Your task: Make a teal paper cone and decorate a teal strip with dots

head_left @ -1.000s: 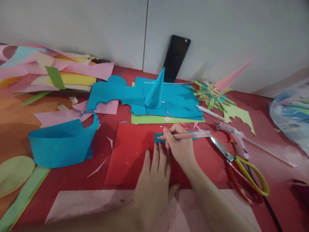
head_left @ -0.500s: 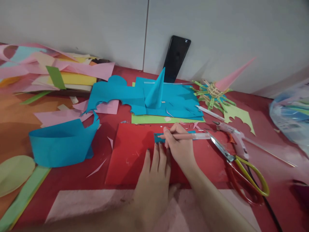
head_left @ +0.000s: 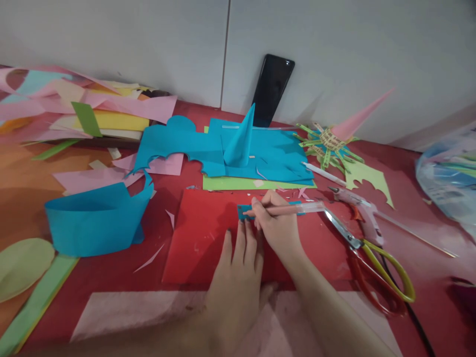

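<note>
A narrow blue paper strip (head_left: 241,210) lies on a red sheet (head_left: 197,238) before me. My left hand (head_left: 238,263) rests flat on the sheet, fingers stretched out, the fingertips at the strip's lower edge. Held in my right hand (head_left: 277,223) is a pinkish pen (head_left: 286,209) with a clear end, its tip on the left part of the strip. Part of the strip is hidden behind the right hand. Just to the right lie scissors (head_left: 357,243) with one red and one yellow handle.
A blue paper cone (head_left: 241,141) stands on blue sheets behind the hands. A phone (head_left: 273,87) leans against the wall. On the right are a glue gun (head_left: 362,210) and a pink-coned paper piece (head_left: 334,136); on the left, a blue paper loop (head_left: 92,223) and scraps (head_left: 122,119).
The pen tip has shifted very slightly lower and to the right on the strip, with the pen a little more tilted. My left hand stays in place.
</note>
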Tool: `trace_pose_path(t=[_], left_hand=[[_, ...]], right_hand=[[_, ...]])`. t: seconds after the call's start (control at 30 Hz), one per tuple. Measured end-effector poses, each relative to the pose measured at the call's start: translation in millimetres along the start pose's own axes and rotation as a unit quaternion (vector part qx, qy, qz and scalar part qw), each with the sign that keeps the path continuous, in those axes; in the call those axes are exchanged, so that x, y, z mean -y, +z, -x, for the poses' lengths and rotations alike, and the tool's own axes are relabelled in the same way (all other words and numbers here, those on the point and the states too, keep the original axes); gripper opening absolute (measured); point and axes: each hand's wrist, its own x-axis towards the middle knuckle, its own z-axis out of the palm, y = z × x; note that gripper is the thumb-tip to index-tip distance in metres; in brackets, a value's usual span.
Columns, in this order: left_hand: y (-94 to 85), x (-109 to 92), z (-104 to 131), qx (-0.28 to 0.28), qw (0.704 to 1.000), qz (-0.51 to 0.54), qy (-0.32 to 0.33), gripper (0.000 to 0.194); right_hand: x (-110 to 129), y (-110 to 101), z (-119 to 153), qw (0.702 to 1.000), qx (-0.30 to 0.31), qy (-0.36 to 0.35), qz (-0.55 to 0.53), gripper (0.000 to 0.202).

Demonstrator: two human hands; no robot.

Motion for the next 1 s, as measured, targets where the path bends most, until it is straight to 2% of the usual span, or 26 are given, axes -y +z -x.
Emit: trace_pose_path(t=[0.2,0.5,1.0], left_hand=[[-0.7,-0.4,0.6,0.007,1.0,-0.014,0.007,0.057],[0.9,-0.3,-0.6,-0.025,1.0,-0.005,-0.003,0.054],[0.7,0.9,0.2,-0.02,1.0,-0.013,0.007,0.057]], right_hand=[[1.0,0.2,0.5,0.999,0.008,0.03,-0.028,0.031],[-0.5,0.5,-0.1,1.0,0.012,0.007,-0.014,0.033],[-1.1,1.1,-0.1,1.0,0.015,0.008,-0.014,0.032]])
